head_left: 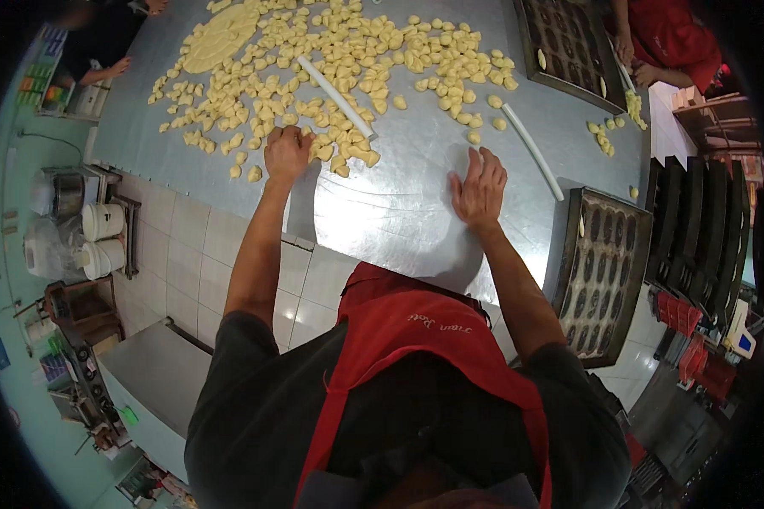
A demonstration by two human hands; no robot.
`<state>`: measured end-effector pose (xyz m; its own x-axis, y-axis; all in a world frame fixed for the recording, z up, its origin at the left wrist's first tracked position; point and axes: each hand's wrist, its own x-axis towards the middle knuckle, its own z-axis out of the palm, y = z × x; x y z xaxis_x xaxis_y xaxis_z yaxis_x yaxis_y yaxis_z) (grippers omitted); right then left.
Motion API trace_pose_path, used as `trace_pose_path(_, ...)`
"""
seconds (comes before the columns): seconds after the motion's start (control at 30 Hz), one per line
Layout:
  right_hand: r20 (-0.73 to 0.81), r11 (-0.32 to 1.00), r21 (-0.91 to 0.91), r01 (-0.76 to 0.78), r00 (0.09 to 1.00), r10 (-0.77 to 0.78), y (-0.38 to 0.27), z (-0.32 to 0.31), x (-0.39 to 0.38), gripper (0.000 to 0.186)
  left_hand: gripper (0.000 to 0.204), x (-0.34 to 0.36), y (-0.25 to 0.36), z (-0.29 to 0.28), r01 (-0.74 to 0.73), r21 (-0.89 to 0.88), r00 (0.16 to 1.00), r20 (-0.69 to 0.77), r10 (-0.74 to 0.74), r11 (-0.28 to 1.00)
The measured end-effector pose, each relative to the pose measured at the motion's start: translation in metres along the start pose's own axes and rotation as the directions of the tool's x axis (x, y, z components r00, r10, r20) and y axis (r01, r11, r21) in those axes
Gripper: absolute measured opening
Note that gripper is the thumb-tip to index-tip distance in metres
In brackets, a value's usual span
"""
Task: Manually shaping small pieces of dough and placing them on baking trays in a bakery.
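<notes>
Many small yellow dough pieces (382, 42) lie heaped over the far part of the metal table (399, 212). At the near edge of the heap is my left hand (288, 153), its fingers curled down against the dough; whatever they grip is hidden. My right hand (481, 188) hovers over or rests on the bare metal, fingers apart, just short of a single dough piece (474, 137). A white rod (337, 97) lies slanting across the heap between my hands. Another white rod (533, 153) lies to the right of my right hand.
A dark molded baking tray (603, 280) sits at the table's right edge, another tray (569, 51) at the far right. A large flat dough sheet (222, 38) lies far left. Two other people stand at the far corners, one in a red apron (671, 38). White buckets (103, 258) stand left.
</notes>
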<state>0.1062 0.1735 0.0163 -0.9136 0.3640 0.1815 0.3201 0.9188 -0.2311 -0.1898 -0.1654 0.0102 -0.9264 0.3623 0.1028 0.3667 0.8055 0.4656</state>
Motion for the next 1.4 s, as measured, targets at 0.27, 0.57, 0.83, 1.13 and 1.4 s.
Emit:
trace_pose_path(0.27,0.023,0.919,0.394,-0.001,1.000,-0.009,0.037,-0.019,-0.081,0.044,0.023,-0.019,0.044,-0.014,-0.048,-0.533,0.981,-0.184,-0.060,0.845)
trace_pose_path(0.57,-0.384,0.526,0.848,-0.068,0.604,0.698,0.167,-0.143,-0.082,0.028,0.027,-0.156,0.179,0.056,0.212,-0.753,0.948,0.313,0.056,0.622)
trace_pose_path(0.83,-0.235,0.816,0.071,-0.573,0.786,0.572,0.284,-0.101,-0.124,0.027,0.020,-0.166,0.220,0.079,0.162,-0.681,0.931,0.345,0.118,0.714)
trace_pose_path(1.13,-0.164,0.712,0.370,-0.597,0.713,0.682,0.262,-0.085,-0.107,0.027,0.018,-0.194,0.226,0.088,0.260,-0.676,0.930,0.368,0.010,0.690)
trace_pose_path(1.4,-0.285,0.918,0.388,-0.082,0.936,0.205,0.192,-0.078,-0.004,0.040,0.042,-0.156,0.327,0.113,0.062,-0.480,0.896,0.413,0.164,0.875)
